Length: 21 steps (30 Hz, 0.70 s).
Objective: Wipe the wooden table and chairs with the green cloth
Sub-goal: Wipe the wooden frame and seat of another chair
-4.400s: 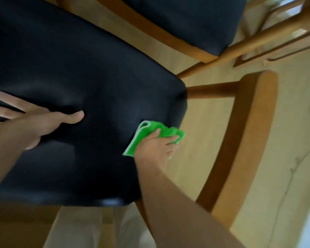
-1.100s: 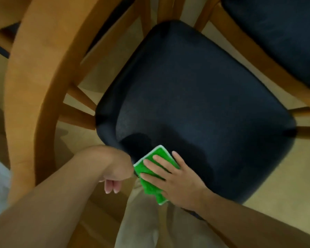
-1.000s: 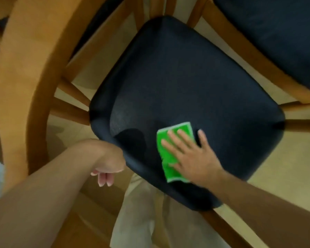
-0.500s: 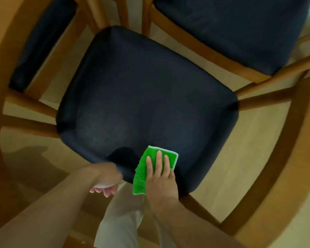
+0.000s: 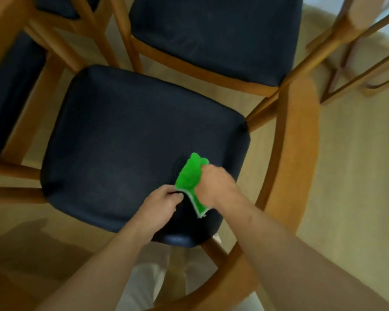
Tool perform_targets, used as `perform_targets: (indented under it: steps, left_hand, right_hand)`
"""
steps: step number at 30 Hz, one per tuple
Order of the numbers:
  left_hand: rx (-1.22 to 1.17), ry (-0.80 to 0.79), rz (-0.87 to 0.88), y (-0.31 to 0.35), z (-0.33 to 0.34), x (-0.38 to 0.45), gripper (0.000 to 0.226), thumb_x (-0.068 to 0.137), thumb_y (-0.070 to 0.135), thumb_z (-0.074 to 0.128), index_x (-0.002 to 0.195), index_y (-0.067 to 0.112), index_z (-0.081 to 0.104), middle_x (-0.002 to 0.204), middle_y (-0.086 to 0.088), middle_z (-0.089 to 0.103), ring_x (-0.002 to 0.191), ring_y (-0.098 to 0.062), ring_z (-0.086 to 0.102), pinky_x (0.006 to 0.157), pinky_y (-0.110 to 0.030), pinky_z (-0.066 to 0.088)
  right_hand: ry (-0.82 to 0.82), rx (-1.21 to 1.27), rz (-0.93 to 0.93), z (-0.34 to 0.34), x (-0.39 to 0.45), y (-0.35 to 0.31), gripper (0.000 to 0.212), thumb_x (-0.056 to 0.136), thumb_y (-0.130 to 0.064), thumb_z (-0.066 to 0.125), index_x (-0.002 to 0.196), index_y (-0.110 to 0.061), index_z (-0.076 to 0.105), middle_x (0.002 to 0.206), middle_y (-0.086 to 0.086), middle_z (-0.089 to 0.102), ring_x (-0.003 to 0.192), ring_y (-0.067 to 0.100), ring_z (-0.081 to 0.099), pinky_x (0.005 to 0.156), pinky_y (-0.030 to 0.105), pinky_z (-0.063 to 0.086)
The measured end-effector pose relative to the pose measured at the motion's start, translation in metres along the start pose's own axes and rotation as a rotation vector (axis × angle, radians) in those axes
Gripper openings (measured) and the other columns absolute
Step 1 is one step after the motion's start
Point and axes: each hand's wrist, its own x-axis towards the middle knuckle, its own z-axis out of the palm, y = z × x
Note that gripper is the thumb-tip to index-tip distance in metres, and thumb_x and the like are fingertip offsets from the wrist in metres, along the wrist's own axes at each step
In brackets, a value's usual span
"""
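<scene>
Pale wooden floor [image 5: 350,176] fills the head view, with several wooden chairs crowded together on it. Nearest the camera stands a chair [image 5: 301,153] with a curved wooden backrest running down the right side and a dark padded seat [image 5: 121,142] in the middle of the picture. Beyond it a second chair [image 5: 211,37] shows its own dark seat, and a third dark cushion [image 5: 9,93] sits at the left edge.

Both bare forearms reach in from below over the near part of the seat. The right hand [image 5: 218,187] has its fingers curled closed around the green cloth [image 5: 189,178], which is bunched up and lifted off the cushion, one end poking up above the fist and a white-edged corner hanging below it. The left hand [image 5: 160,205] is just beside it, fingers bent in and pinching the cloth's lower left edge. Motion blur softens both hands. Light trousers [image 5: 144,279] show below the seat's front edge.
</scene>
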Motion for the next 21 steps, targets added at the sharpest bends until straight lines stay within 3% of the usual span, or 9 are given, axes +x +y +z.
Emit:
perform_targets:
  steps: [2, 4, 6, 9, 12, 13, 15, 17, 21]
  left_hand:
    - [-0.323, -0.078, 0.008, 0.014, -0.005, -0.024, 0.026, 0.091, 0.039, 0.059, 0.115, 0.029, 0.062, 0.109, 0.001, 0.071, 0.102, -0.020, 0.066, 0.093, -0.043, 0.049]
    - [-0.486, -0.179, 0.010, 0.029, -0.016, -0.052, 0.040, 0.079, 0.044, 0.067, 0.116, 0.027, 0.064, 0.110, -0.006, 0.072, 0.104, -0.025, 0.067, 0.095, -0.045, 0.049]
    - [-0.415, -0.292, 0.035, 0.043, -0.027, -0.082, 0.045, 0.069, 0.040, 0.075, 0.110, 0.024, 0.069, 0.107, -0.013, 0.071, 0.101, -0.028, 0.068, 0.087, -0.041, 0.053]
    - [-0.250, -0.333, 0.090, 0.057, -0.034, -0.125, 0.044, 0.065, 0.037, 0.081, 0.106, 0.026, 0.069, 0.105, -0.007, 0.072, 0.092, -0.018, 0.070, 0.067, -0.023, 0.054]
    - [-0.171, -0.268, 0.157, 0.062, -0.035, -0.157, 0.064, 0.058, 0.035, 0.089, 0.115, 0.030, 0.061, 0.112, 0.002, 0.066, 0.099, -0.011, 0.066, 0.078, -0.021, 0.051]
    - [-0.147, -0.278, 0.195, 0.066, -0.035, -0.168, 0.058, 0.059, 0.036, 0.087, 0.111, 0.025, 0.064, 0.108, 0.002, 0.067, 0.097, -0.011, 0.066, 0.080, -0.024, 0.050]
    - [-0.093, -0.246, 0.255, 0.068, -0.034, -0.188, 0.040, 0.060, 0.039, 0.083, 0.087, 0.014, 0.067, 0.082, 0.001, 0.067, 0.077, -0.010, 0.063, 0.068, -0.024, 0.046]
    - [-0.075, -0.105, 0.302, 0.066, -0.032, -0.204, 0.044, 0.054, 0.048, 0.082, 0.072, 0.013, 0.062, 0.064, 0.004, 0.058, 0.064, -0.008, 0.055, 0.059, -0.024, 0.040]
    - [-0.193, 0.022, 0.324, 0.061, -0.030, -0.229, 0.049, 0.052, 0.045, 0.081, 0.078, 0.006, 0.067, 0.068, -0.002, 0.068, 0.068, -0.016, 0.064, 0.063, -0.031, 0.048]
  right_hand:
    - [-0.069, 0.266, -0.159, 0.001, -0.034, -0.003, 0.022, 0.086, -0.014, 0.049, 0.100, -0.010, 0.065, 0.105, 0.013, 0.069, 0.099, 0.032, 0.064, 0.080, 0.035, 0.050]
    - [-0.161, 0.572, -0.211, 0.000, -0.068, -0.001, 0.020, 0.090, -0.019, 0.049, 0.098, -0.015, 0.066, 0.100, 0.005, 0.071, 0.094, 0.023, 0.066, 0.084, 0.037, 0.051]
    - [-0.275, 0.814, -0.149, -0.008, -0.099, 0.000, 0.024, 0.087, -0.025, 0.050, 0.101, -0.021, 0.069, 0.100, -0.002, 0.072, 0.095, 0.015, 0.067, 0.092, 0.041, 0.050]
    - [-0.350, 0.998, -0.119, -0.027, -0.137, 0.006, 0.029, 0.075, -0.028, 0.052, 0.093, -0.024, 0.074, 0.094, -0.002, 0.075, 0.093, 0.015, 0.069, 0.093, 0.040, 0.050]
    - [-0.359, 0.946, -0.177, -0.048, -0.167, 0.012, 0.024, 0.066, -0.027, 0.053, 0.074, -0.027, 0.076, 0.073, -0.006, 0.071, 0.073, 0.007, 0.066, 0.070, 0.022, 0.048]
    - [-0.346, 0.899, -0.192, -0.056, -0.175, 0.013, 0.022, 0.064, -0.027, 0.054, 0.070, -0.027, 0.075, 0.068, -0.007, 0.068, 0.068, 0.006, 0.064, 0.065, 0.021, 0.045]
    - [-0.281, 0.816, -0.203, -0.067, -0.186, 0.014, 0.019, 0.060, -0.030, 0.055, 0.066, -0.024, 0.072, 0.063, -0.007, 0.063, 0.064, 0.007, 0.060, 0.060, 0.025, 0.043]
    - [-0.156, 0.672, -0.235, -0.077, -0.193, 0.015, 0.018, 0.059, -0.038, 0.055, 0.067, -0.026, 0.066, 0.059, -0.009, 0.059, 0.062, 0.008, 0.058, 0.059, 0.033, 0.044]
    - [-0.020, 0.545, -0.315, -0.092, -0.209, 0.016, 0.016, 0.064, -0.048, 0.062, 0.063, -0.032, 0.060, 0.055, -0.010, 0.057, 0.055, 0.003, 0.054, 0.055, 0.028, 0.042]
